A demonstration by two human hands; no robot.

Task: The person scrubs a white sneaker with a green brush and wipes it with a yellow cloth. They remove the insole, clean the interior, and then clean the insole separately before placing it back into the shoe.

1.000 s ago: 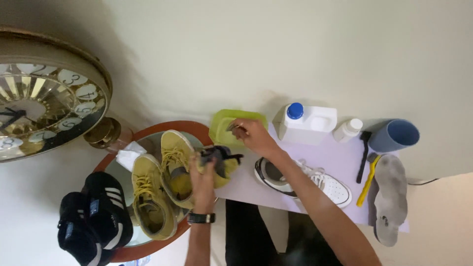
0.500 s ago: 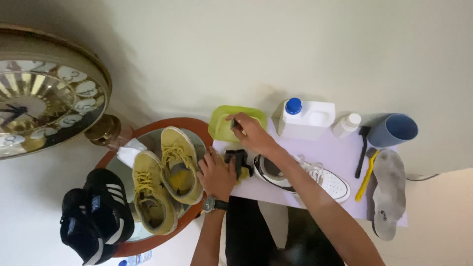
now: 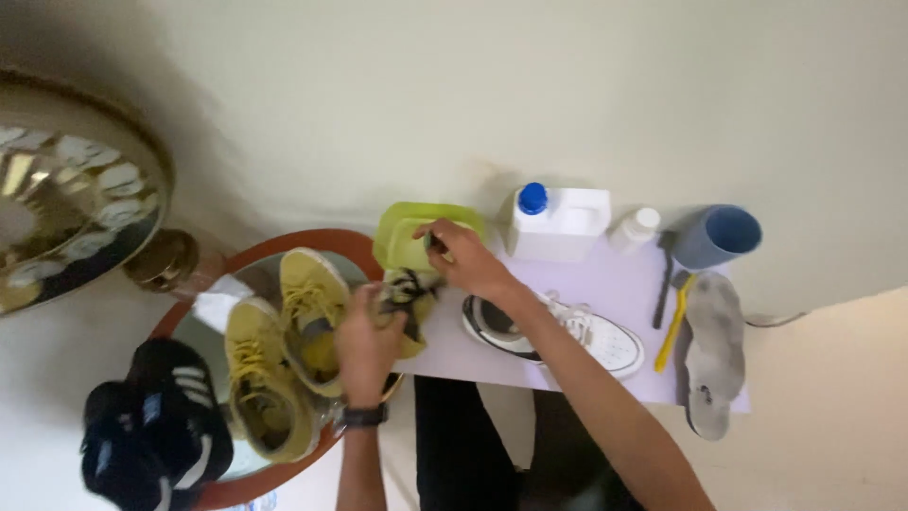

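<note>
The left hand (image 3: 367, 343) is closed around a small dark brush (image 3: 405, 289), held over the table (image 3: 567, 284) edge beside the yellow shoes (image 3: 307, 317). The right hand (image 3: 463, 257) pinches the rim of the green container (image 3: 416, 237) with closed fingers. A white sneaker (image 3: 567, 331) lies on the table just right of the hands. A white bottle (image 3: 558, 222) stands behind it.
</note>
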